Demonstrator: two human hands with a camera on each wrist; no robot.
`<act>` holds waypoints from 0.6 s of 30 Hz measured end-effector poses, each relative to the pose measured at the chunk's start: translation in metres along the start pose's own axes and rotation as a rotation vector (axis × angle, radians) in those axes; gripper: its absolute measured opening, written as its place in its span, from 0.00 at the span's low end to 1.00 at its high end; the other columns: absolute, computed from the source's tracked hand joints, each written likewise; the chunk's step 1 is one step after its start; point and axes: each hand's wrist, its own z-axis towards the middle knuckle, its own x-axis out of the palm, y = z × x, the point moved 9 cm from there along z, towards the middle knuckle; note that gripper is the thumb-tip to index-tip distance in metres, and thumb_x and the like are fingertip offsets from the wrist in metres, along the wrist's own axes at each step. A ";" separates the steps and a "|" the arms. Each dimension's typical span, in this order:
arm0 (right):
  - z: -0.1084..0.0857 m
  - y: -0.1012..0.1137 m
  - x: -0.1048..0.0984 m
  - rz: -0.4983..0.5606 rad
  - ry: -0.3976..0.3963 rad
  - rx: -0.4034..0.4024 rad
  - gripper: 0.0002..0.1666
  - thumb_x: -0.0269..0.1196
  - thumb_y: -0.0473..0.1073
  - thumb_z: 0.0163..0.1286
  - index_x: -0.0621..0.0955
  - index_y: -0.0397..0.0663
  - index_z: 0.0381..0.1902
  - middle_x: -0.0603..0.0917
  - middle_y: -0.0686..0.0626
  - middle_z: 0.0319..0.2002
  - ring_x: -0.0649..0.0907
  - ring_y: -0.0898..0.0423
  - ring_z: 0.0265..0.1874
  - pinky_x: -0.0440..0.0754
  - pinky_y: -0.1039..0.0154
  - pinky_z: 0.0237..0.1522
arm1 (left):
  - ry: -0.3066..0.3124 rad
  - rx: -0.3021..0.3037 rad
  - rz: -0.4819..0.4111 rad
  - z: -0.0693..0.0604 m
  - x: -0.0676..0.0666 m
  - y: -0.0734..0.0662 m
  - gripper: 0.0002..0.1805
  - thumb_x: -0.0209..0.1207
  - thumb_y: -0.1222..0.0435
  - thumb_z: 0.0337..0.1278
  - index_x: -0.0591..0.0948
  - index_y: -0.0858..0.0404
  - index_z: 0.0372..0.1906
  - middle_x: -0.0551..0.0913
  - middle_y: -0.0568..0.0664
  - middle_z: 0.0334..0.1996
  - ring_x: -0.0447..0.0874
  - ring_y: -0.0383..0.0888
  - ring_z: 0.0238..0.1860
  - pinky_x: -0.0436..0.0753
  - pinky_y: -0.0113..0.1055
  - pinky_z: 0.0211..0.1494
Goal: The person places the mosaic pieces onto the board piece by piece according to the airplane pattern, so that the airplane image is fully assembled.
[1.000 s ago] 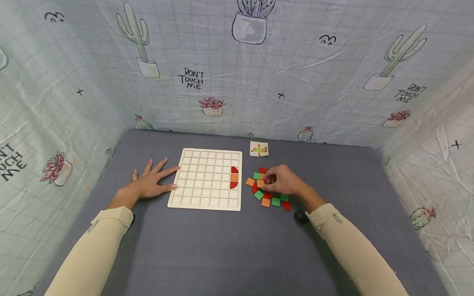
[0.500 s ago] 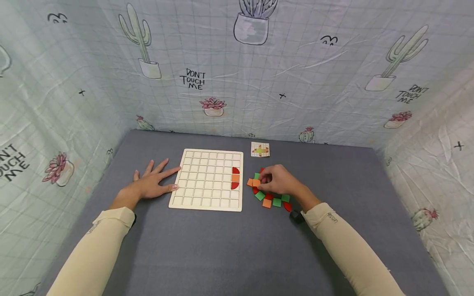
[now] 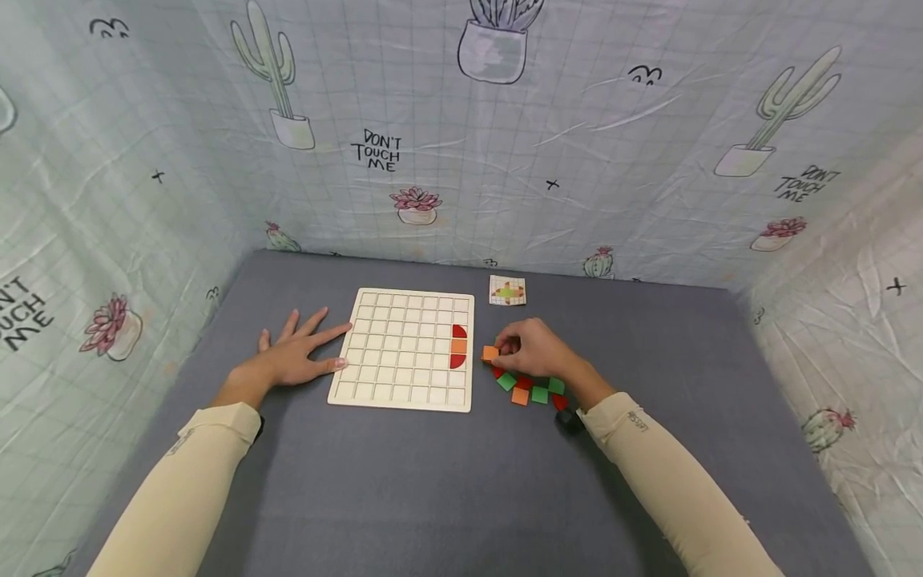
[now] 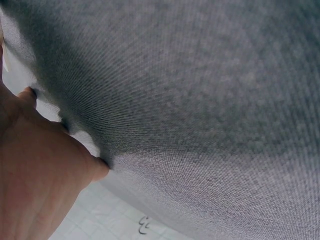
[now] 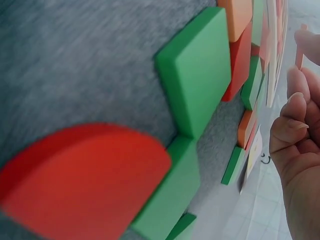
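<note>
Cloth (image 3: 469, 220) is hung behind the worktop (image 3: 404, 489). An orange tile (image 3: 490, 353), wrist-viewed edge-on, is pinched by right grip (image 3: 537, 350); left grip (image 3: 292, 361) spread.

Head view's bright and even, soft shadows beside the sleeves (image 3: 176, 485) on the surface (image 3: 433, 489). Left wrist view's dimmer; right wrist's nearest red piece (image 5: 92, 182) is kinda blurry.

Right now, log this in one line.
left hand: at left edge of board; right hand: pinches orange square; on board: two red pieces, one orange piece
</note>
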 end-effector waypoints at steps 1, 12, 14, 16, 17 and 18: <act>0.001 0.000 0.000 -0.002 -0.002 0.002 0.10 0.75 0.43 0.65 0.89 0.44 0.41 0.88 0.51 0.33 0.81 0.62 0.30 0.82 0.66 0.35 | 0.003 0.002 0.011 0.000 -0.001 -0.001 0.45 0.53 0.29 0.66 0.56 0.36 0.84 0.36 0.55 0.87 0.24 0.75 0.82 0.26 0.85 0.69; 0.010 0.008 0.002 -0.003 -0.012 0.020 0.09 0.75 0.42 0.65 0.90 0.44 0.40 0.89 0.50 0.33 0.82 0.61 0.30 0.82 0.65 0.36 | -0.013 -0.004 -0.014 0.004 0.000 0.001 0.46 0.54 0.27 0.62 0.57 0.33 0.82 0.38 0.52 0.87 0.24 0.73 0.83 0.26 0.83 0.71; 0.011 0.008 0.003 0.002 -0.014 0.016 0.09 0.75 0.42 0.65 0.90 0.44 0.40 0.89 0.50 0.32 0.82 0.61 0.30 0.82 0.65 0.36 | -0.016 0.000 -0.024 0.003 -0.001 0.001 0.47 0.53 0.25 0.61 0.58 0.32 0.82 0.38 0.52 0.87 0.24 0.73 0.83 0.26 0.84 0.71; 0.012 0.008 0.005 0.010 -0.010 0.017 0.09 0.75 0.42 0.65 0.90 0.45 0.40 0.88 0.51 0.32 0.82 0.61 0.30 0.82 0.65 0.35 | -0.019 0.002 -0.032 0.003 -0.001 0.002 0.47 0.53 0.24 0.60 0.58 0.31 0.82 0.38 0.52 0.87 0.24 0.74 0.83 0.26 0.84 0.71; 0.013 0.007 0.006 0.012 -0.005 0.021 0.09 0.75 0.43 0.65 0.90 0.45 0.40 0.88 0.51 0.32 0.82 0.61 0.30 0.82 0.65 0.35 | -0.018 0.005 -0.028 0.002 -0.001 0.001 0.47 0.53 0.24 0.60 0.58 0.31 0.82 0.38 0.53 0.87 0.24 0.74 0.83 0.26 0.84 0.70; 0.014 0.006 0.006 0.014 -0.001 0.028 0.09 0.75 0.43 0.65 0.90 0.45 0.40 0.89 0.51 0.33 0.82 0.61 0.30 0.82 0.65 0.35 | -0.016 0.000 -0.024 0.002 -0.001 0.002 0.47 0.53 0.24 0.60 0.58 0.31 0.82 0.38 0.53 0.87 0.24 0.74 0.83 0.26 0.84 0.71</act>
